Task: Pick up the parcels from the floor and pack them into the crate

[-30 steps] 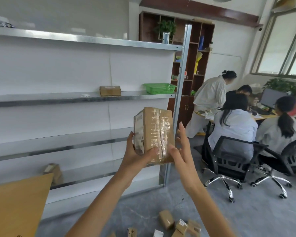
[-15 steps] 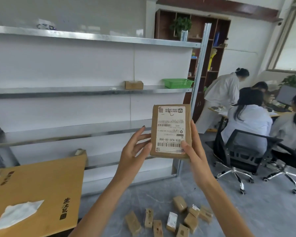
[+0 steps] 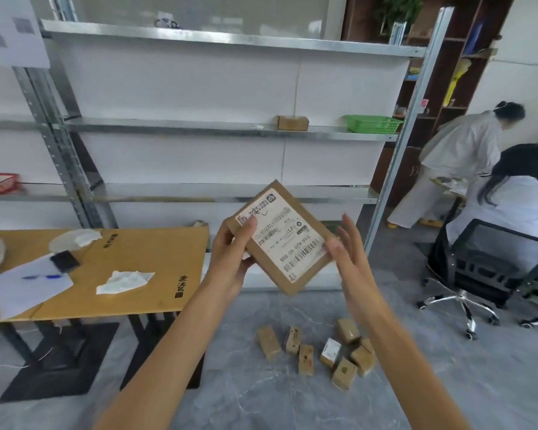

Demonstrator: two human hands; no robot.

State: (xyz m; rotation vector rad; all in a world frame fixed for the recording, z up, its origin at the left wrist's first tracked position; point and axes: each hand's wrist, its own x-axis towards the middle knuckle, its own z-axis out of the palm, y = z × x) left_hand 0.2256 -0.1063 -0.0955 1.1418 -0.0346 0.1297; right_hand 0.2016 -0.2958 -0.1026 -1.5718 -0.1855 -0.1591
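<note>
Right of the table (image 3: 131, 252): parcel (image 3: 280, 240) held aloft, tilted, label up. Left hand (image 3: 233, 252) pinches one corner, thumb on label; right hand (image 3: 351, 256) spread, fingertips at opposite edge. Risk: corner pinch slips, parcel drops among floor parcels (image 3: 320, 352). Crate unseen.

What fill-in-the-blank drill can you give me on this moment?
The held parcel shows its white ___ to the camera.
The loose parcels lie on the ___.
The basket on the shelf is ___.
The crumpled white paper lies on the ___.
Missing words: label; floor; green; table.
</note>
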